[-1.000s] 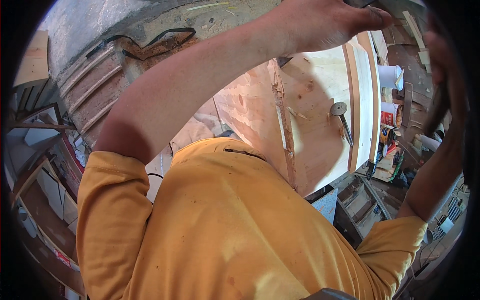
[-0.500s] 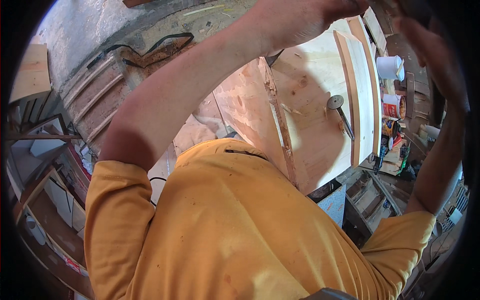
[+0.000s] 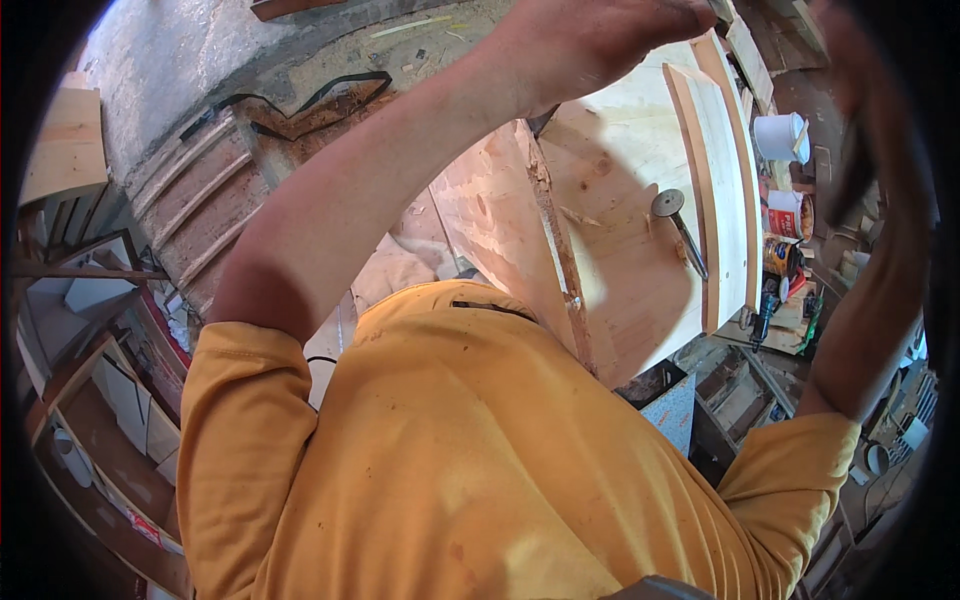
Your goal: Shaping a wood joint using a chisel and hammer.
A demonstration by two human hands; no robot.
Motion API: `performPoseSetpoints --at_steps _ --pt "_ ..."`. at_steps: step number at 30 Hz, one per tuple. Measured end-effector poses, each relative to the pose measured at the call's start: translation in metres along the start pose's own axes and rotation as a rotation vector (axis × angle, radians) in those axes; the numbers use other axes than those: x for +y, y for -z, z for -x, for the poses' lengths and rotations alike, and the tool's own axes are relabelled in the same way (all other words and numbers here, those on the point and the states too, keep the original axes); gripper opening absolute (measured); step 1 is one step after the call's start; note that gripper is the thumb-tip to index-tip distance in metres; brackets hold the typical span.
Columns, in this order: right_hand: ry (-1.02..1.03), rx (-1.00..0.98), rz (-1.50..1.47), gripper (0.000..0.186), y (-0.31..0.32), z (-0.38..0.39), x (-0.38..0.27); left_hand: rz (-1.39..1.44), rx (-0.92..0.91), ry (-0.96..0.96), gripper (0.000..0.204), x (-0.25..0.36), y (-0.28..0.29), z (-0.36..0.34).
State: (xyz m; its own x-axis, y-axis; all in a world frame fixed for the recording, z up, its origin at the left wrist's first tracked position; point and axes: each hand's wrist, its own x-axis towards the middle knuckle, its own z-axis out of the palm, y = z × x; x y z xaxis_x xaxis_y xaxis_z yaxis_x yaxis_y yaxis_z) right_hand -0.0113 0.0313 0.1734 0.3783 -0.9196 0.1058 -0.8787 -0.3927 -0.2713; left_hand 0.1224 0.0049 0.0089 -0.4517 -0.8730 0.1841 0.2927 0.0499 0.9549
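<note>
"Where are our hands?"
"Our left hand [image 3: 610,40] hangs over the wooden panel [image 3: 625,290]; the view cuts its fingers off, so we can't tell their grip. Our right hand [image 3: 855,65], blurred, has its fingers around a dark bar [image 3: 855,178]."
"Our disc-headed metal rod [image 3: 680,225]?"
"On the panel, near the batten [image 3: 694,170]."

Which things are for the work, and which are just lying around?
Probably for the work:
pale, flat wooden panel beneath the left hand
dark, long, blurred thing near the right hand

Seemingly just lying around:
white, round bucket
red-and-white tub
grey, round-headed metal rod on the panel
</note>
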Motion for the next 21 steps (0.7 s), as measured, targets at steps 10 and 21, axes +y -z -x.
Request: performPoseSetpoints --at_steps 10,21 --pt "0.030 -0.040 0.085 0.031 0.001 0.009 -0.003 -0.025 0.074 0.094 0.035 0.002 0.000 0.004" --pt "-0.054 0.136 -0.001 0.031 -0.011 0.051 0.019 0.070 0.119 -0.219 0.036 -0.004 -0.002 0.029"
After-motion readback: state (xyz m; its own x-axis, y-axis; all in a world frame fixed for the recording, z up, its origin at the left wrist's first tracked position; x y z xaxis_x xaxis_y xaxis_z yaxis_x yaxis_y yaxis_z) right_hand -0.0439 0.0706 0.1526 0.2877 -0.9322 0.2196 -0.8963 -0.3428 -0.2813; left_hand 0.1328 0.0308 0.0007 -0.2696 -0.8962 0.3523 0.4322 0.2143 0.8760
